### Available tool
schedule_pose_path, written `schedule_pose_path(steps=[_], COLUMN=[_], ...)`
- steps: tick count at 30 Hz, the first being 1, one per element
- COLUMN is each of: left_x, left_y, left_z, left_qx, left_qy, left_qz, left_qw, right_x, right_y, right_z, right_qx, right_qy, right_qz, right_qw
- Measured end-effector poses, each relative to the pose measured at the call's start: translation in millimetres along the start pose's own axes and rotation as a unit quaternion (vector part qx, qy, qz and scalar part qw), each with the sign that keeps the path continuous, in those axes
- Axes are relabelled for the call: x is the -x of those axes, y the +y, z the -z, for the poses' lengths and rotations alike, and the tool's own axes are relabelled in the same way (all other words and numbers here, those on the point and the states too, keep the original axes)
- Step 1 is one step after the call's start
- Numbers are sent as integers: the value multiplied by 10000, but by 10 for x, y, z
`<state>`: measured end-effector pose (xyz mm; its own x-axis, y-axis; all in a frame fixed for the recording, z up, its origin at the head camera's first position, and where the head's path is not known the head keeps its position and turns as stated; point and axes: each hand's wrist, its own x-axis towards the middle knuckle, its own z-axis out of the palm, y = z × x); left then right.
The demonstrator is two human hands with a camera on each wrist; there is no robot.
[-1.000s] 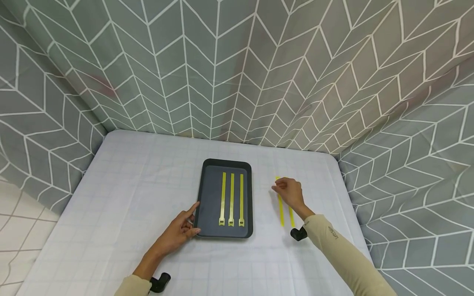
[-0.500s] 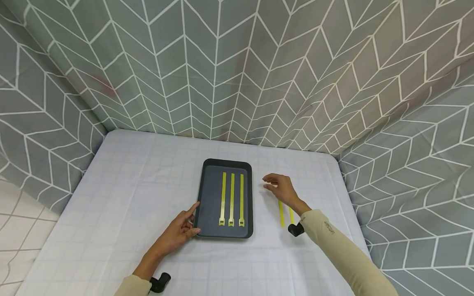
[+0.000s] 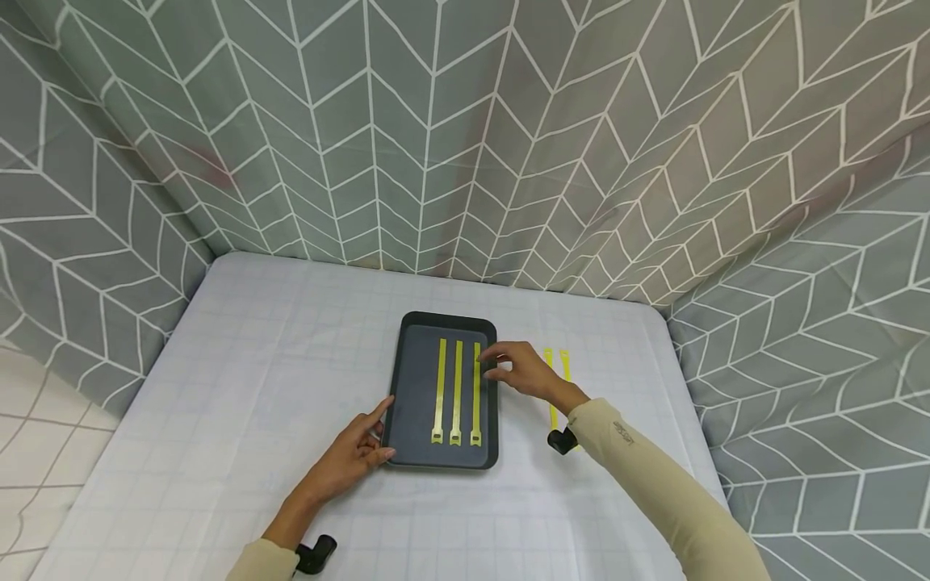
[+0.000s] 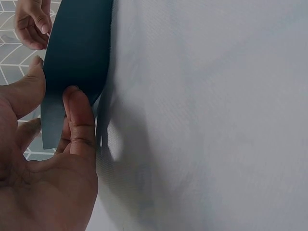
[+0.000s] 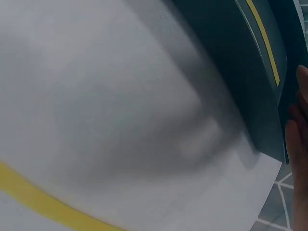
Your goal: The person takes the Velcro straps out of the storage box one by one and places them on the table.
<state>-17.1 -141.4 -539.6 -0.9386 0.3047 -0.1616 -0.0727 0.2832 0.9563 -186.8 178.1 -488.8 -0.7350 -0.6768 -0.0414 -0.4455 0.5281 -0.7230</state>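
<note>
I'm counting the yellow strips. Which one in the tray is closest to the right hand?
The rightmost strip in the tray; the right hand reaches its far end, while the other two lie farther left.

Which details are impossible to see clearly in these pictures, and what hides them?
- Head view: whether the right hand touches the nearest yellow strap in the tray; the fingers cover that spot.
- Head view: the two straps on the cloth are partly hidden by the right forearm.
- Right wrist view: a strap is blurred and cut by the edge.
- Left wrist view: the left hand blocks the tray's contents.
</note>
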Motion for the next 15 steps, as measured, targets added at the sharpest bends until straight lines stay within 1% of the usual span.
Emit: schedule_pose_path(steps=[5,9,15], left_x=[3,2,-4], left_y=[-1,-4,-18], left_z=[3,5,5], left_qx=[18,16,33], left_qy=[-23,-19,-33], left_qz=[12,11,-8], left_qw=[10000,10000,10000], right_x=[-104,-198,-318], right_y=[-67,-94,-176], right_z=[-46,-88,-137], right_qx=[187,212,46], right_qy=[-604,-916,-1357], right_qz=[99,234,455], right_qw=[9979,9953,9897])
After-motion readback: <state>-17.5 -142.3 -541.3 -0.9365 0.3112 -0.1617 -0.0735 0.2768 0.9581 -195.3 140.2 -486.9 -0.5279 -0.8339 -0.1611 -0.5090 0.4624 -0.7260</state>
